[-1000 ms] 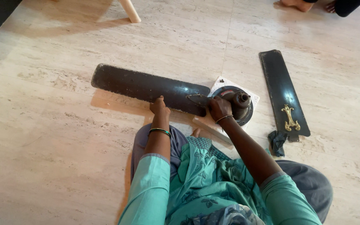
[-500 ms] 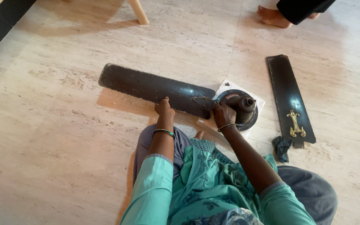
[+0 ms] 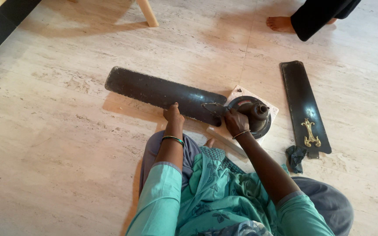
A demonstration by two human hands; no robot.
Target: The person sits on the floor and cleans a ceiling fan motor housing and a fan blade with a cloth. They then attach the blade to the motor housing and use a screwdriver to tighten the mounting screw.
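I sit on a pale stone floor with a dark ceiling-fan blade lying in front of me, its inner end meeting a round dark fan motor hub. My left hand presses on the near edge of the blade, fingers closed against it. My right hand grips the bracket where the blade joins the hub. The hub rests on a pale square board.
A second dark blade with a brass bracket lies to the right, a dark rag at its near end. Another person's bare foot and dark garment are at the top right. A wooden furniture leg stands at the top.
The view has shifted, so the blade and hub sit slightly lower and further right in frame. The other person's foot has come further into view. My hands keep their hold.
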